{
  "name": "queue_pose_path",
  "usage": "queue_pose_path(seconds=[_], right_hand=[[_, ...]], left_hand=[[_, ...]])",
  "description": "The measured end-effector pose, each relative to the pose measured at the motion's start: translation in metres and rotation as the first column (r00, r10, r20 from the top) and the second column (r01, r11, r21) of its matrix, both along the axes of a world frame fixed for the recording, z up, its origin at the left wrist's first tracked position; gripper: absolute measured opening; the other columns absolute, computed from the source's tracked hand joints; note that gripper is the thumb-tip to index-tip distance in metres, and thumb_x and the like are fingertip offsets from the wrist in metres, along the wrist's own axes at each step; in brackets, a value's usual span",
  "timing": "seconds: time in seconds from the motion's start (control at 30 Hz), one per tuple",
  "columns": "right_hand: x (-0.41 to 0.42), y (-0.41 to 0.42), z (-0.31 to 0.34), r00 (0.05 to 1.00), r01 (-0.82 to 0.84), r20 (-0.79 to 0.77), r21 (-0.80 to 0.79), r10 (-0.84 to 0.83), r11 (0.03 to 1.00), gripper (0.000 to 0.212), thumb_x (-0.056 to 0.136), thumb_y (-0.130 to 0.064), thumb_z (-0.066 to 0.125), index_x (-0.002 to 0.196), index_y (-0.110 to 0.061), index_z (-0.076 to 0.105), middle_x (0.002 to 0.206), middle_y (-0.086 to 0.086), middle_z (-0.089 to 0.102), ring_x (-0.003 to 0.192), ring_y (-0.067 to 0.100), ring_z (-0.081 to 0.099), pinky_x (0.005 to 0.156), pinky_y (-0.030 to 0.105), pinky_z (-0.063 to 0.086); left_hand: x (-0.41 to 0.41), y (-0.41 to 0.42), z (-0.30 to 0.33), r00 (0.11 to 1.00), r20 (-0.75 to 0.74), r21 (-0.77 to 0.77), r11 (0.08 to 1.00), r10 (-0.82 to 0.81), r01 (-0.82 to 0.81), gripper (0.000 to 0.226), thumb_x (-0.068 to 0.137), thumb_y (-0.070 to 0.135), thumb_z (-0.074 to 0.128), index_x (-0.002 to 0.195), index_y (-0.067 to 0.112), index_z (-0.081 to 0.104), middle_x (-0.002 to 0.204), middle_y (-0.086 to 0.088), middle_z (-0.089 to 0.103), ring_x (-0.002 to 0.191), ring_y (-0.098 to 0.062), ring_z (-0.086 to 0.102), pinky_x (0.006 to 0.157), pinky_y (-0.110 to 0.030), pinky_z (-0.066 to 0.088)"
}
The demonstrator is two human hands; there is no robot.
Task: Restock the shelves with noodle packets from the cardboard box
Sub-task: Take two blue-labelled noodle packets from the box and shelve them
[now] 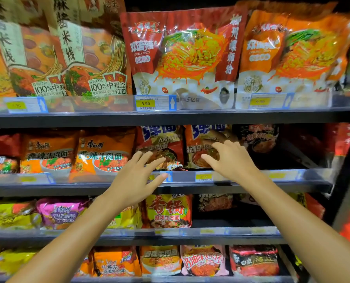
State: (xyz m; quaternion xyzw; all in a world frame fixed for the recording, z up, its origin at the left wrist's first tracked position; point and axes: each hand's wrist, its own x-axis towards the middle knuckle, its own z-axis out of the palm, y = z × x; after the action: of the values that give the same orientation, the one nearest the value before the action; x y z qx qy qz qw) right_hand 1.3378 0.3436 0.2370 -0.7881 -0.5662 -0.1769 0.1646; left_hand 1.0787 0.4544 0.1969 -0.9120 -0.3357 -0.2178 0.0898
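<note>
Both my hands reach toward the second shelf (272, 182). My left hand (136, 176) hovers with spread, straight fingers in front of a red noodle packet (160, 144). My right hand (229, 158) is spread too, its fingertips at the front of the neighbouring orange-red noodle packet (198, 139); whether they touch it I cannot tell. Neither hand grips anything. The cardboard box is not in view.
Large red and orange noodle bags (182, 54) fill the top shelf behind price tags (145, 103). Orange packets (104, 154) stand left of my hands, a dark packet (257, 135) to the right with a dark gap beyond it. Lower shelves hold several more packets (168, 211).
</note>
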Motion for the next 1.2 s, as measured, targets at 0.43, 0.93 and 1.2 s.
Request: queue_pose_path(seconds=[0.43, 0.93, 1.2], right_hand=[[-0.094, 0.012, -0.053, 0.767, -0.617, 0.025, 0.302, 0.641, 0.727, 0.046, 0.097, -0.039, 0.058, 0.140, -0.024, 0.055, 0.144, -0.008, 0.052, 0.140, 0.013, 0.039, 0.121, 0.038, 0.027], [-0.470, 0.069, -0.091, 0.449, -0.893, -0.152, -0.091, 0.880, 0.440, 0.059, 0.094, -0.064, 0.047, 0.143, -0.030, 0.051, 0.146, -0.008, 0.051, 0.137, 0.016, 0.043, 0.113, 0.037, 0.038], [-0.690, 0.058, -0.129, 0.239, -0.962, -0.253, -0.190, 0.937, 0.194, 0.057, 0.096, -0.062, 0.047, 0.145, -0.034, 0.045, 0.151, -0.011, 0.045, 0.141, 0.012, 0.036, 0.112, 0.034, 0.034]], left_hand=[[-0.133, -0.027, 0.000, 0.989, 0.141, -0.009, 0.999, 0.046, -0.046, 0.052, 0.095, 0.058, 0.040, 0.139, 0.033, 0.052, 0.146, 0.013, 0.045, 0.135, -0.007, 0.041, 0.107, -0.030, 0.039], [-0.536, -0.120, -0.070, 0.807, -0.111, -0.206, 0.781, 0.580, -0.590, 0.076, 0.089, 0.079, 0.023, 0.148, 0.035, 0.040, 0.158, 0.007, 0.033, 0.148, -0.017, 0.024, 0.122, -0.039, 0.019], [-0.711, -0.234, -0.112, 0.527, -0.192, -0.231, 0.484, 0.828, -0.844, 0.063, 0.096, 0.064, 0.038, 0.150, 0.032, 0.037, 0.159, 0.003, 0.031, 0.147, -0.020, 0.022, 0.119, -0.036, 0.016]])
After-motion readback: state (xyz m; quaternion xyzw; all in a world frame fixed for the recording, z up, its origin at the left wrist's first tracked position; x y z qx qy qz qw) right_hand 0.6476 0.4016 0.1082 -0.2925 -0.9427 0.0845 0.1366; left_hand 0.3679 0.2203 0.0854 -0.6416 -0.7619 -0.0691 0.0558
